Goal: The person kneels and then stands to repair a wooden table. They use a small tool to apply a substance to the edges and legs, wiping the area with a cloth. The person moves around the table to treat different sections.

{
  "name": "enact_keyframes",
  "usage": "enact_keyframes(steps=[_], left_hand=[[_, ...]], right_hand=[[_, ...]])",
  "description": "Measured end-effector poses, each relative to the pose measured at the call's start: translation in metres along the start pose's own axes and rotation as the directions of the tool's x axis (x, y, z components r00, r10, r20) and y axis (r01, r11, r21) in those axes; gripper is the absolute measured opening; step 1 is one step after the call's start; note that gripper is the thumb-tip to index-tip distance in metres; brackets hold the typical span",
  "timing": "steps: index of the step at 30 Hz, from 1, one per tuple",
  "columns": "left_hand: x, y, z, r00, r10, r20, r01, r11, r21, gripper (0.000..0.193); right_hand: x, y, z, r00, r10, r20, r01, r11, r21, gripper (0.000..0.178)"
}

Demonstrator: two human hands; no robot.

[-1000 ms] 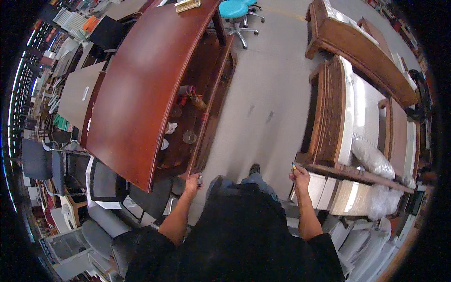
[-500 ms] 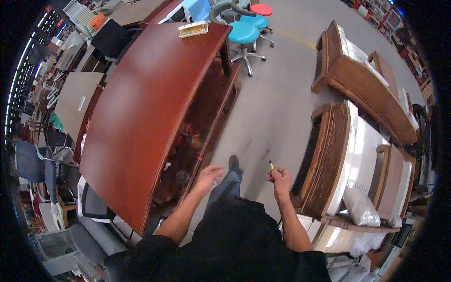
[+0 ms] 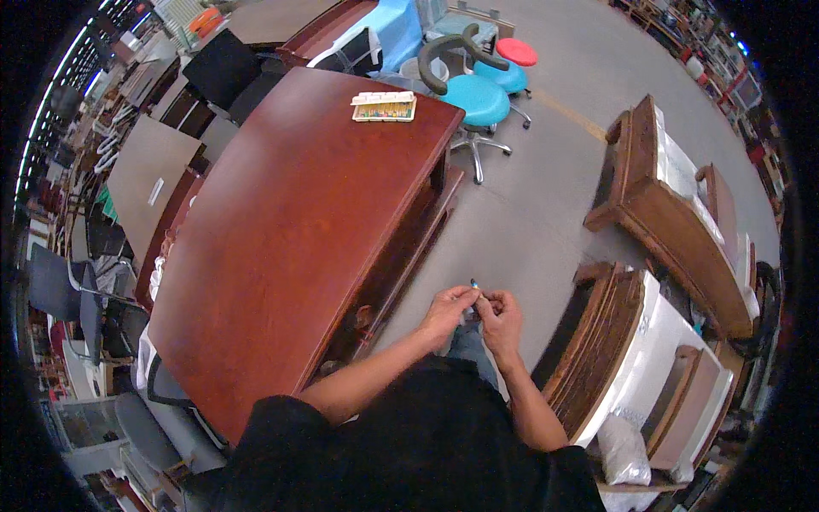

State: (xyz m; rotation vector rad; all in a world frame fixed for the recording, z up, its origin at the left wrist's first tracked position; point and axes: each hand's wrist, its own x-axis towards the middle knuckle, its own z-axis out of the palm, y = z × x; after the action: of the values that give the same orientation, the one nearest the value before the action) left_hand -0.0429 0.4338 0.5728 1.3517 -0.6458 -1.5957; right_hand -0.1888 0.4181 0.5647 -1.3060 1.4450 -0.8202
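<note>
In front of my body, over the floor beside the red-brown desk [image 3: 281, 213], my two hands meet. A short, slim crayon [image 3: 474, 282] with a blue tip stands up from between the fingers. My right hand [image 3: 503, 326] is closed around its lower part, mostly hidden by the fingers. My left hand [image 3: 444, 316] pinches at the same crayon from the other side. Toward the desk's far end lies an open white tray-like box [image 3: 386, 112] holding several small coloured sticks.
Turquoise swivel stools [image 3: 476, 101] and a red round seat [image 3: 517, 52] stand beyond the desk. On the right are carved wooden benches [image 3: 589, 358] with white wrapping. Office chairs [image 3: 60, 286] crowd the left side. Grey floor [image 3: 537, 188] runs between desk and benches.
My left hand has moved right, from apart and loosely open, to join the right hand at the crayon. The view has shifted, and the desk and its box appear closer.
</note>
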Motion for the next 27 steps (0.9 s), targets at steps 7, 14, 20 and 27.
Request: enact_keyframes(steps=[7,14,20,27], left_hand=[[0.091,0.057,-0.049,0.936,0.042,-0.349,-0.104,0.981,-0.161,0.02],[0.123,0.114,-0.076,0.762,0.096,-0.64,-0.288,0.936,-0.204,0.023],[0.14,0.139,-0.086,0.675,0.003,-0.738,-0.306,0.911,-0.276,0.025],[0.156,0.168,-0.136,0.637,0.015,-0.771,-0.348,0.898,-0.27,0.024]], right_hand=[[0.159,-0.056,0.009,0.903,-0.268,0.337,0.357,0.902,-0.241,0.038],[0.359,-0.157,0.08,0.64,-0.621,0.453,0.755,0.617,-0.22,0.059],[0.452,-0.203,0.181,0.361,-0.747,0.559,0.932,0.265,-0.249,0.071],[0.503,-0.223,0.222,0.436,-0.498,0.749,0.858,0.481,-0.18,0.045]])
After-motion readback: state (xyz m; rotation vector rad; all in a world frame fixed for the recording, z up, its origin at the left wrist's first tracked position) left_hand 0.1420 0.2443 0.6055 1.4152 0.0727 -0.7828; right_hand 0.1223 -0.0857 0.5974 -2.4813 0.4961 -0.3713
